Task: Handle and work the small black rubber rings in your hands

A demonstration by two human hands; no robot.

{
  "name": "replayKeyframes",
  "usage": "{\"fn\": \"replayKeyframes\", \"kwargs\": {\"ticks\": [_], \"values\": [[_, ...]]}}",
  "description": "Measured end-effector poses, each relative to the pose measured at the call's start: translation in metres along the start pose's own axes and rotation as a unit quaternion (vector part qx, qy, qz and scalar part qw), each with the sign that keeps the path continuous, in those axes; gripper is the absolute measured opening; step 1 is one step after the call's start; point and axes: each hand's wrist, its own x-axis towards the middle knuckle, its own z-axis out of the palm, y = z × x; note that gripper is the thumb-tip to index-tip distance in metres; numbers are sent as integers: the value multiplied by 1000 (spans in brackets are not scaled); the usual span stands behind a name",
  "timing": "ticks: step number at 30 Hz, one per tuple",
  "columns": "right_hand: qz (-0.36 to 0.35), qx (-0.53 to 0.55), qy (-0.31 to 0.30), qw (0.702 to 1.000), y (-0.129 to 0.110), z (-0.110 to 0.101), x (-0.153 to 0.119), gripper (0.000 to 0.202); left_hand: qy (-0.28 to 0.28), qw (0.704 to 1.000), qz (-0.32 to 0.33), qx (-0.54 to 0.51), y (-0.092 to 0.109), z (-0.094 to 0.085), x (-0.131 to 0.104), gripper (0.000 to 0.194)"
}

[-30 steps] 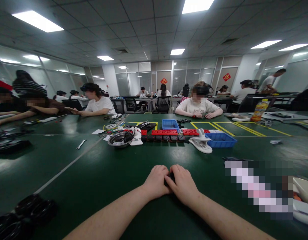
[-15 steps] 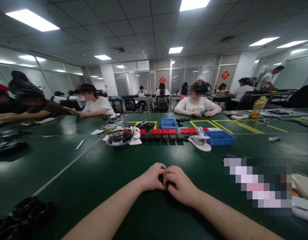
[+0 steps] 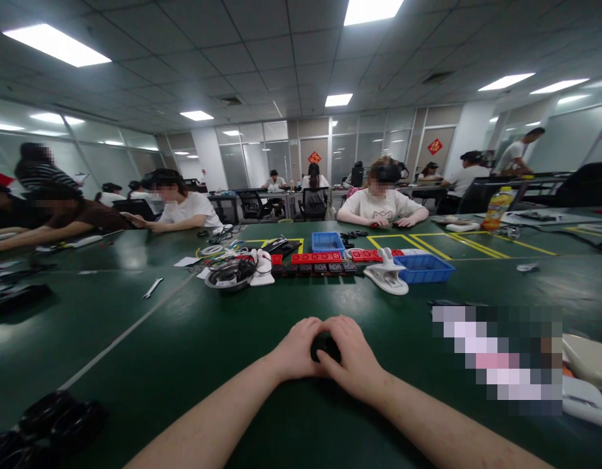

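My left hand and my right hand meet above the green tabletop, with the fingertips touching at the far side. Between them is a small black rounded object; its kind is not clear. My left fingers curve around its left and far sides. The right hand is curled over its right side, with the thumb across the near part. Much of the object is hidden by the hands.
Ahead lie red and black socket strips, a blue bin, a white clamp stand and a dish of cables. A wrench and black coils are left. Several people sit around, one person opposite.
My right fingers have lifted and spread a little, so more of the black object shows between the hands. The whole view has shifted slightly.
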Motion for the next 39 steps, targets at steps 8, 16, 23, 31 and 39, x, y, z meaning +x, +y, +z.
{"fn": "replayKeyframes", "kwargs": {"ticks": [8, 16, 23, 31, 39], "values": [[134, -79, -31, 987, 10, 16, 1, 14, 33, 998, -14, 51, 7, 8, 1, 37], [142, -108, -27, 984, 11, 17, 0, 17, 25, 998, -29, 44, 4, 11, 2, 29], [123, -60, -46, 990, 10, 14, 2, 12, -18, 1000, -14, 2, 1, 0, 2, 31], [-12, 42, -77, 996, 3, 5, 1, 23, -57, 997, 33, -46, -20, -4, 2, 16], [-74, 71, -94, 990, 0, 9, -3, 26, -61, 997, 48, -18, -22, 0, 3, 32]]}}
